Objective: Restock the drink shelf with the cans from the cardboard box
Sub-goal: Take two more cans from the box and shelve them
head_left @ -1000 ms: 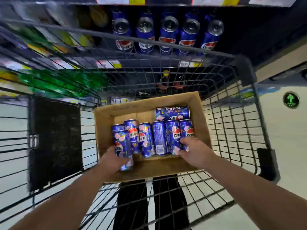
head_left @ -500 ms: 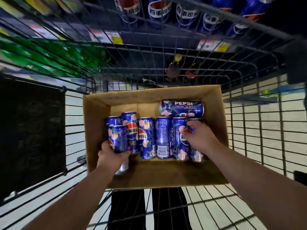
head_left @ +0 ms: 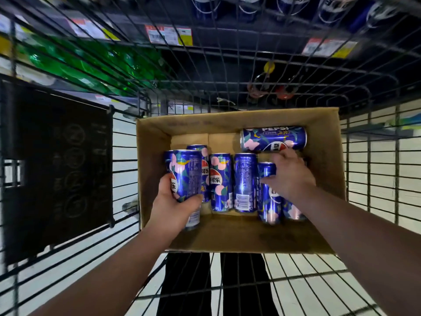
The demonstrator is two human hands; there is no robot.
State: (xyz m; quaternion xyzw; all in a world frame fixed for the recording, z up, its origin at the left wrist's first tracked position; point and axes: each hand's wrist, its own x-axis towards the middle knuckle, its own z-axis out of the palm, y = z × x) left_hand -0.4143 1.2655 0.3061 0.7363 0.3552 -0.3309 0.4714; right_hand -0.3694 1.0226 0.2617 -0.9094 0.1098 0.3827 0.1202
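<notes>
Centrally, the left hand (head_left: 173, 208) grips a raised can (head_left: 186, 172); the right hand (head_left: 291, 176) curls round a second can (head_left: 268, 201) lying in the cardboard box (head_left: 155, 137).

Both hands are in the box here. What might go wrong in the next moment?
1. The right hand seems to span two cans at once; one may slip and fall back into the cardboard box, denting it.
2. The left hand holds the raised can near its lower end, so the top may knock the neighbouring cans on the way out.
</notes>
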